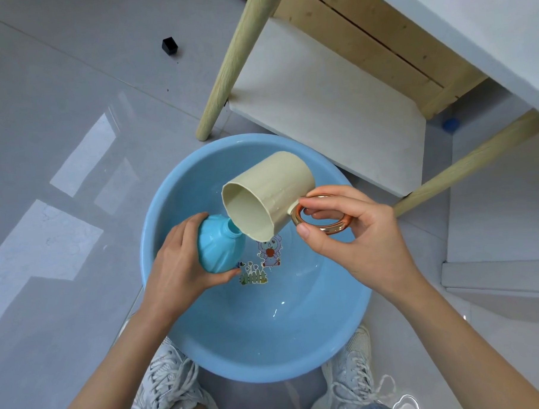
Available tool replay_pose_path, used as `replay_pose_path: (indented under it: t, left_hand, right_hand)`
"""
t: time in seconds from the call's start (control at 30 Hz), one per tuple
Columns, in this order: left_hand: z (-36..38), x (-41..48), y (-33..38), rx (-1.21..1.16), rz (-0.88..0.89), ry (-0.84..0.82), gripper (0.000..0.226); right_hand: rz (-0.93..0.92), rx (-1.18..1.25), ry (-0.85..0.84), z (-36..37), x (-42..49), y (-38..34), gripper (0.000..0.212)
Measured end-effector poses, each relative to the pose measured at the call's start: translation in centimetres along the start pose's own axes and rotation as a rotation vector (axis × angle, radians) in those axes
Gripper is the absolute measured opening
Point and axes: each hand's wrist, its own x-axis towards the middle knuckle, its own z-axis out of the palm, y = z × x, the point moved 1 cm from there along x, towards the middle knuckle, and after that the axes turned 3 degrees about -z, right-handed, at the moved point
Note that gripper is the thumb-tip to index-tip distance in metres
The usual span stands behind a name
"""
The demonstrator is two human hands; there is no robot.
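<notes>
Head view | R hand (pixel 353 241) grips copper ring handle of cream mug (pixel 269 195), tilted, mouth down-left, above blue basin (pixel 157 215) | L hand (pixel 178 264) holds small teal bottle (pixel 219 245) over basin, neck touching mug rim.

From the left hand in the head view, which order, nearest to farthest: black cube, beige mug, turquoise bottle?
1. turquoise bottle, gripped in the left hand.
2. beige mug, just to its right.
3. black cube, far ahead, top left.

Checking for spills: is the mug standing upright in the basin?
No, the right hand holds the mug tipped sideways over the basin.
</notes>
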Motion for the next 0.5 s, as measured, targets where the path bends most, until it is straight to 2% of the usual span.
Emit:
replay_pose_path:
  t: [0.5]
  left_hand:
    - [0.0,0.06,-0.08,-0.003,0.004,0.0,0.097]
  right_hand:
    - [-0.057,-0.074,-0.004,-0.02,-0.1,-0.18,0.034]
